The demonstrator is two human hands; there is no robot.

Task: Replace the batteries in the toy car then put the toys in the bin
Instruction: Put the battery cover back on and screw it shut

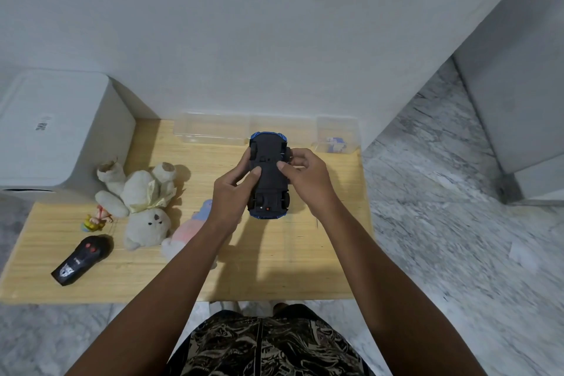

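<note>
You can count one toy car (268, 174), upside down, with four wheels showing. You have two hands on it, the left hand (232, 192) and the right hand (308, 177). There are two soft toys: one white teddy bear (143, 201) and one pink and blue one (190, 229). You can see one little doll (97, 220), one black remote (81, 259), two clear boxes (210, 130) (335, 134), and one white bin (55, 131).

I've got the blue toy car (268, 175) flipped belly-up over the table, black underside and wheels showing, nose pointing away, with the clear bin (213, 131) lying behind it.
</note>
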